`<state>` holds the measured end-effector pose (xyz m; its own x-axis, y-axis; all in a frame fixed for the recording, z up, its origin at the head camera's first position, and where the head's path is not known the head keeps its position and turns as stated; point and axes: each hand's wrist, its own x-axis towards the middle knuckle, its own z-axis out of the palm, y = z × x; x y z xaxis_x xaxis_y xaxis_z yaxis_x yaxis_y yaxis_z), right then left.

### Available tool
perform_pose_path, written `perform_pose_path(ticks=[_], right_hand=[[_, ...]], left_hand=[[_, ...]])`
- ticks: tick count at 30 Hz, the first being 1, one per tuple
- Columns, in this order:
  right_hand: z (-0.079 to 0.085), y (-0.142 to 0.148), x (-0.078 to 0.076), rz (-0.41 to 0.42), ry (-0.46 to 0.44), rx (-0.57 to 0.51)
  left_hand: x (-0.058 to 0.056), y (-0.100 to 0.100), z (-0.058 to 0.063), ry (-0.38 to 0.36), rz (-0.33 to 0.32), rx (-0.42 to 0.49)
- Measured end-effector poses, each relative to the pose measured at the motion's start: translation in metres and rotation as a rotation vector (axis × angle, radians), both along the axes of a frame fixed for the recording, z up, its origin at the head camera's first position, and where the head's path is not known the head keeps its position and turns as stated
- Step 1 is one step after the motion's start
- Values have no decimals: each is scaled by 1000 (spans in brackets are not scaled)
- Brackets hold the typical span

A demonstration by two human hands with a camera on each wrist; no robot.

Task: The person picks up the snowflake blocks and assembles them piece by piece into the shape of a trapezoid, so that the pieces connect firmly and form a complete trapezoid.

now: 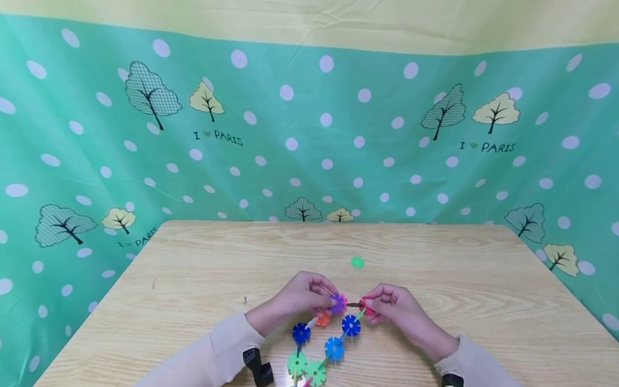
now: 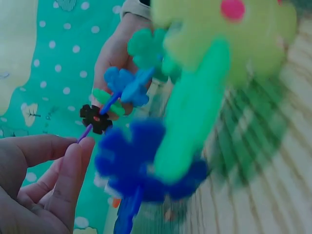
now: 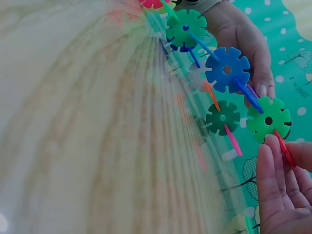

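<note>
Slotted plastic discs are joined into a long chain that bends round in a loop between the two hands and the near side of the table. My left hand [image 1: 309,295] pinches a purple disc [image 1: 337,303] between thumb and fingers. My right hand [image 1: 394,306] grips a red disc [image 1: 367,306] at its edge. Between these two a brown disc [image 2: 96,119] bridges the gap, seen edge-on from the head. A green disc [image 3: 268,119] sits right at the right fingertips. Blue discs [image 1: 333,349] and an orange disc [image 1: 322,319] belong to the same chain.
A loose green disc [image 1: 358,262] lies flat on the wooden table [image 1: 217,252], beyond the hands. Behind the far table edge hangs a green dotted curtain [image 1: 329,134]. Black camera mounts [image 1: 258,368] are strapped at the wrists.
</note>
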<state>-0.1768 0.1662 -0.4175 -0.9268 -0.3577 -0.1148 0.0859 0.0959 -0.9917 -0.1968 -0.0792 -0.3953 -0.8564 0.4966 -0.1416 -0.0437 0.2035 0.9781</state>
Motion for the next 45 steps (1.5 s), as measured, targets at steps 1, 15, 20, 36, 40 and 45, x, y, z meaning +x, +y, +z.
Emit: perform_pose_path(ticks=[1,15,20,36,40,45], right_hand=[[0,0,0,1,1,1],[-2,0,2,37,37,-13],[-1,0,3,63,77,-35],[4,-8,3,56,131,-1],[2,-7,2,52,109,8],[4,-9,3,50,93,52]], left_hand=[[0,0,0,-3,2,1],[4,8,-2,-34,17,38],[5,10,0,-35,45,50],[5,9,4,7,42,38],[5,8,4,-4,33,38],[5,8,5,-8,16,38]])
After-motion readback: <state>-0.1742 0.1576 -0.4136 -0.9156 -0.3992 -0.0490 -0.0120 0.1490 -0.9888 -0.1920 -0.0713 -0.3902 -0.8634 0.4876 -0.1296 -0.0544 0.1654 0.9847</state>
